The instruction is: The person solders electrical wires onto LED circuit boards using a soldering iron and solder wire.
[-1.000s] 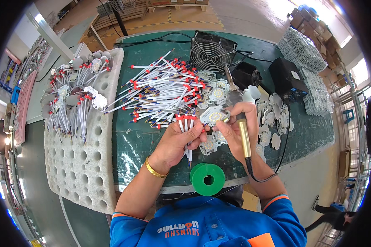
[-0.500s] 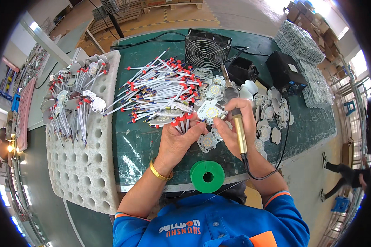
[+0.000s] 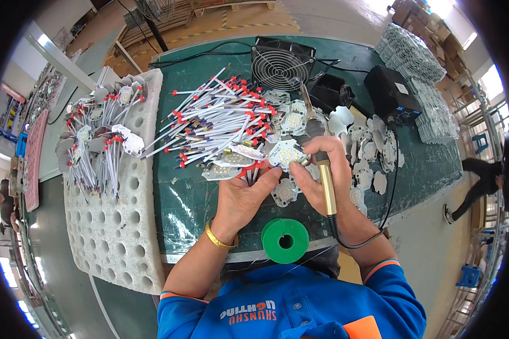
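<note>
My left hand point(image 3: 240, 198) is closed round several white wires with red sleeves, the bundle partly hidden by the fingers. White LED boards point(image 3: 230, 159) lie against the top of that hand. My right hand point(image 3: 329, 178) is wrapped round a soldering iron point(image 3: 326, 189) with a brass-coloured handle, its tip pointing away from me. Between the two hands is a white LED board point(image 3: 285, 153) with yellow dots, its lower edge at the left thumb tip. A small metal piece shows at the right fingertips; its kind I cannot make out.
Loose white wires point(image 3: 215, 121) are heaped left of centre, near a black fan point(image 3: 282, 63). A green spool point(image 3: 285, 241) stands at the near edge. Round boards and discs point(image 3: 373, 150), a black power unit point(image 3: 393, 96) and a holed foam block point(image 3: 110, 231) flank the hands.
The boards by my left hand have tipped lower and flatter, covering more of the red sleeves. The right hand keeps the iron almost in place. A person at the far right has moved.
</note>
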A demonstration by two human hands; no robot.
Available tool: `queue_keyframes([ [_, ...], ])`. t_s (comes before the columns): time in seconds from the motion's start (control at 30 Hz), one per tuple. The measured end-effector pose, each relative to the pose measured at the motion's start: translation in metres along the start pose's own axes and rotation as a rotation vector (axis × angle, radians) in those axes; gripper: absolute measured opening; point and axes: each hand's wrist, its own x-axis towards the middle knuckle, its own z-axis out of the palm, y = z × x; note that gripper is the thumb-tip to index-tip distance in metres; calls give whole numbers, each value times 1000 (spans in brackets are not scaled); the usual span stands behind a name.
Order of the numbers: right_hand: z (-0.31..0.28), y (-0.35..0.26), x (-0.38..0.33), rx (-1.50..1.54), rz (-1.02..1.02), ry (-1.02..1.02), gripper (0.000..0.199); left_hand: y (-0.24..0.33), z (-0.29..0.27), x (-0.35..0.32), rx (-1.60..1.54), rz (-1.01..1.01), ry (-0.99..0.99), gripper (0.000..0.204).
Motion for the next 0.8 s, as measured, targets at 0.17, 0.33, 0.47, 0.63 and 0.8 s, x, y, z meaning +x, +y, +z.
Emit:
queue_keyframes([
  [0.17, -13, 2, -7, 5, -118, 41, 34, 7, -7, -10, -7, 78, -32, 10],
  [0.33, -39, -17, -43, 330, -69, -1, 27, 11, -11, -37, -1, -79, 5, 8],
  [0.47, -57, -27, -55, 132, -241, -185, 35, 9, -14, -48, 42, -163, -53, 9],
  [0.63, -66, -36, -71, 155, -261, -205, 32, 7, -6, -60, 15, -109, -12, 9],
  [0.8, -63, -41, -83, 148, -273, -208, 16, 11, -4, -63, 26, -90, -5, 9],
])
